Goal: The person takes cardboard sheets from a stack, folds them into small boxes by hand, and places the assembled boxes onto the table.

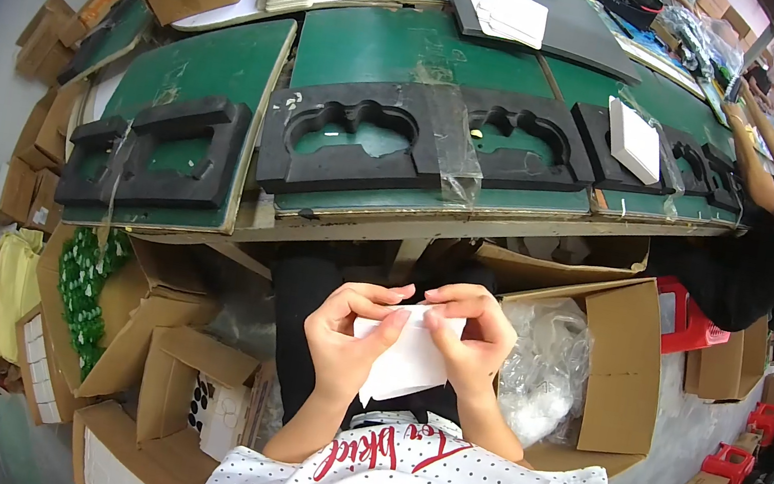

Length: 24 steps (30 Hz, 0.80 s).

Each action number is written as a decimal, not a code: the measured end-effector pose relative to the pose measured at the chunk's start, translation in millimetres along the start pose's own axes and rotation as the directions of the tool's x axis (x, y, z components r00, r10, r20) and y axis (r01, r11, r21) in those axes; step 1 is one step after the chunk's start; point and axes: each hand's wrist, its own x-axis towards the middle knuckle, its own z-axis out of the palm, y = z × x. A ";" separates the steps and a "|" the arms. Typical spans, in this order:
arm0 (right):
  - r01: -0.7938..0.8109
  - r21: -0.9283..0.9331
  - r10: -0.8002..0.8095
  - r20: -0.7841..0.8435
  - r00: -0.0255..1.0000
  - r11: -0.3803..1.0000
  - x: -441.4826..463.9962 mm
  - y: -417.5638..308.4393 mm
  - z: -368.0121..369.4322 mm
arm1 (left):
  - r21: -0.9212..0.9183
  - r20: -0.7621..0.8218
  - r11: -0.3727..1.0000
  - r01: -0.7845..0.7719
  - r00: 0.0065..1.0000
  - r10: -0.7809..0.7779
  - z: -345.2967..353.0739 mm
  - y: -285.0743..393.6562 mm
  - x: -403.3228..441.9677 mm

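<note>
A white sheet of card or paper [408, 362] is held over my lap, below the table edge. My left hand [347, 332] pinches its upper left part between thumb and fingers. On the other side, my right hand [472, 335] grips the upper right part, thumb on the near face. Both thumbs lie near the top edge, close to each other. The sheet looks partly folded, with a pointed corner hanging at the lower left. Fingers behind the sheet are partly hidden.
Black foam trays [351, 150] with cut-outs line the green table [368, 41]. A white box [634, 139] rests on one. Cartons stand either side of my legs, one holding clear plastic bags [544, 368], another green packets [90, 296]. A person in black [731, 246] sits at right.
</note>
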 end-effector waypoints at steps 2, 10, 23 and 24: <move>0.067 -0.046 -0.065 0.046 0.997 0.997 -0.8 -2.9 -1.3 | -0.062 -0.020 0.998 0.014 1.000 -0.016 -2.2 -2.4 -0.1; 0.034 -0.018 -0.031 0.131 0.991 0.999 5.7 -4.1 -13.5 | 0.167 0.331 0.981 -0.096 0.943 0.036 -13.9 9.5 3.0; -0.492 0.430 0.475 0.154 0.866 0.757 -24.4 -7.7 -4.7 | 0.050 -0.047 0.995 -0.088 0.995 0.090 22.7 -18.5 -25.2; -0.360 0.435 0.408 -0.020 0.913 0.825 -18.8 -7.0 -3.1 | 0.150 0.026 0.985 -0.090 0.996 0.087 27.2 -24.6 -29.9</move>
